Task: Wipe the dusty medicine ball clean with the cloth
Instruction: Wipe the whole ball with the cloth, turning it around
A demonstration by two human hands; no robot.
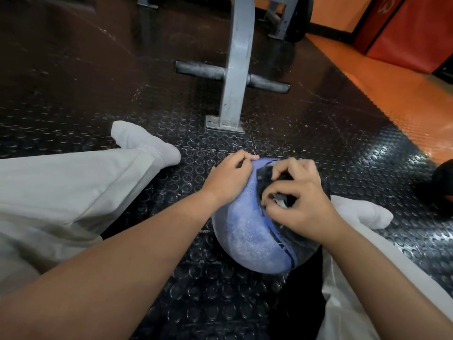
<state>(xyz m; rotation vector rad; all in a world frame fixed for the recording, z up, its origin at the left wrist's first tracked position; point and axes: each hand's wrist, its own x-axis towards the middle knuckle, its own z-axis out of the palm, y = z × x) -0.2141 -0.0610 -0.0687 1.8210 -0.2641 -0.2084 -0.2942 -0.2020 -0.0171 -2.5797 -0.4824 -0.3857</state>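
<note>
A blue and black medicine ball (247, 231), pale with dust, sits on the studded rubber floor between my legs. My left hand (229, 177) rests on the ball's upper left side with its fingers curled against the surface. My right hand (296, 197) is on top of the ball's black half, fingers curled round a small dark cloth (269, 179) that is bunched under them. Most of the cloth is hidden by my fingers.
My legs in light trousers and white socks (144, 141) lie either side of the ball. A grey metal machine post (235, 69) with a crossbar stands bolted just beyond. A dark ball (441, 180) lies at right; orange flooring and a red pad (414, 33) are far right.
</note>
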